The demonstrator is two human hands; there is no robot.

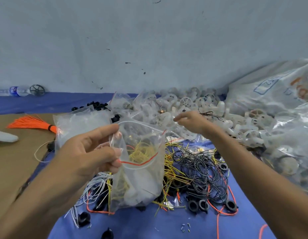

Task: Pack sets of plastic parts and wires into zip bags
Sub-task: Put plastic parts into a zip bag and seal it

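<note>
My left hand [91, 152] pinches the open zip bag [139, 171].
My right hand [193, 122], fingers loose, reaches over white plastic parts [189, 102].

Small assembly workshop, blue cloth [149, 226] heaped with loose wires [199, 166], white plastic wheels [189, 100], bulk sacks [274, 87] lay against a bare wall [149, 40]

The left hand [91, 152] was raised in front, palm toward the camera, thumb and curled fingers [115, 162] pinched together. The right hand [191, 122] reached farther forward on an outstretched bare forearm, fingers loosely bent and slightly spread, clasping nothing visible.
</note>
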